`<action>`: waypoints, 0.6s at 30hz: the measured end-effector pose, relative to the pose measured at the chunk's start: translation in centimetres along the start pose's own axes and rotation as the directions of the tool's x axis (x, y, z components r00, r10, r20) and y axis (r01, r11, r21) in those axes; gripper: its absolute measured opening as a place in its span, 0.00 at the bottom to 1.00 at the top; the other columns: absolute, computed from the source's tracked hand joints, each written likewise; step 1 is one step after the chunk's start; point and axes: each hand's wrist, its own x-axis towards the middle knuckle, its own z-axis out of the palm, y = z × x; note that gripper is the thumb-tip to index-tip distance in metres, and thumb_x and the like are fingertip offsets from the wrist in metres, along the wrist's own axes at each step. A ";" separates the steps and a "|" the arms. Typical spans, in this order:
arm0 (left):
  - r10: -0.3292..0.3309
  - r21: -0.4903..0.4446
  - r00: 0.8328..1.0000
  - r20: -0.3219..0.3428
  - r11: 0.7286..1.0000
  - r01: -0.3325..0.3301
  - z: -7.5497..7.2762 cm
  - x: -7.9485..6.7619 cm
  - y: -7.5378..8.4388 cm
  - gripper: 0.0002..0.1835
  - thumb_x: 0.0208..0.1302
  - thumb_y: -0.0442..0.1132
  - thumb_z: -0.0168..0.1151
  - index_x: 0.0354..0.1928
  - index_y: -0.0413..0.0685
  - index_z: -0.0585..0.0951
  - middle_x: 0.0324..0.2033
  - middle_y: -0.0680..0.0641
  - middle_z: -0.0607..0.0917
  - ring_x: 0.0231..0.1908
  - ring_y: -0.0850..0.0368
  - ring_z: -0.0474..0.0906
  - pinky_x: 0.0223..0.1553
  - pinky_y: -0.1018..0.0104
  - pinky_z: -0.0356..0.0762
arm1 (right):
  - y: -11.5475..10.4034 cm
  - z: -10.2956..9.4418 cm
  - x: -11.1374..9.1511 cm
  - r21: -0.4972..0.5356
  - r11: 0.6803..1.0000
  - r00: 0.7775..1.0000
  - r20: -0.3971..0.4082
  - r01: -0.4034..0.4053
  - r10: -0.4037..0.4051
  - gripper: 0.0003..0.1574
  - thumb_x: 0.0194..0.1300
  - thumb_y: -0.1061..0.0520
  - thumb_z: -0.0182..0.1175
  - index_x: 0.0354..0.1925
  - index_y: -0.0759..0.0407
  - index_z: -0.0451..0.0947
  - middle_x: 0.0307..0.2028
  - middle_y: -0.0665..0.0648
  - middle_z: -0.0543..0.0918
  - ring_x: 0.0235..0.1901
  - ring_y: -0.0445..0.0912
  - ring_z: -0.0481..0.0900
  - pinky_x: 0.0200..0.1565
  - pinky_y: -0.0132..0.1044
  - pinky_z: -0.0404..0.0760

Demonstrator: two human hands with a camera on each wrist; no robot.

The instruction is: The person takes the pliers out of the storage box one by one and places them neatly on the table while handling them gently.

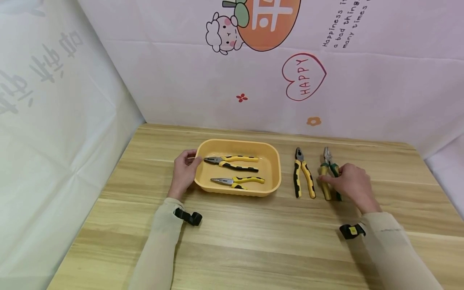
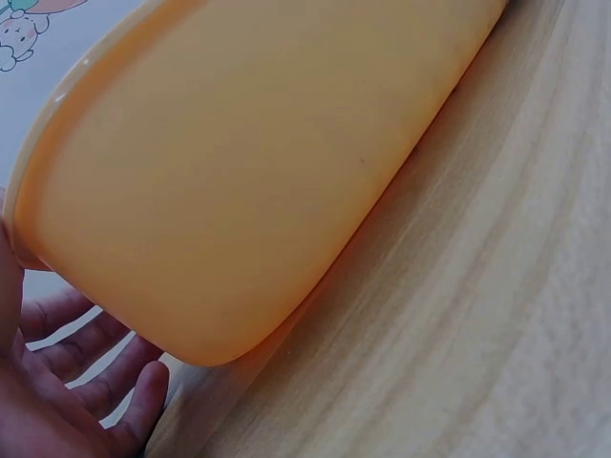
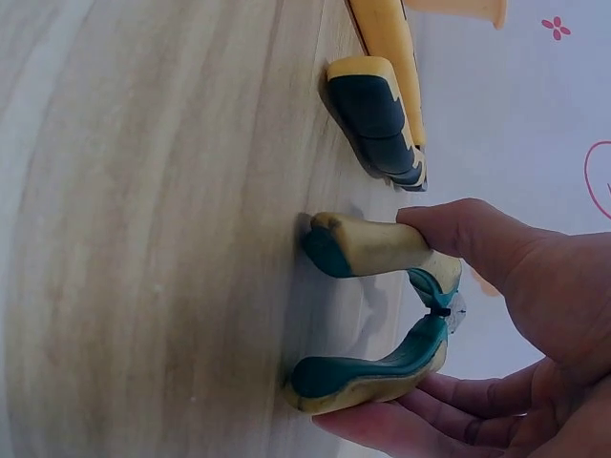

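My left hand holds the left end of a yellow plastic tray, thumb over the rim and fingers along its outer wall in the left wrist view. Inside lie combination pliers and, nearer me, long-nose pliers, both with yellow-and-black handles. On the right, my right hand grips green-and-tan pliers by the spread handles, thumb on one and fingers on the other. Their handle ends are close to the tabletop. Between tray and right hand lie more yellow-and-black pliers, jaws pointing away.
The wooden table meets a white printed cloth behind the tray. Another white cloth hangs along the left side. Black wrist cameras sit on both sleeves.
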 end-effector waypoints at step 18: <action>-0.010 -0.008 1.000 0.008 1.000 0.010 0.0 0.0 0.0 0.16 0.74 0.34 0.59 0.59 0.32 0.77 0.54 0.35 0.79 0.51 0.43 0.79 0.52 0.48 0.80 | -0.7 0.0 0.8 -0.037 0.999 0.996 0.088 -0.014 0.017 0.35 0.62 0.35 0.68 0.17 0.55 0.64 0.14 0.50 0.65 0.16 0.43 0.63 0.20 0.35 0.64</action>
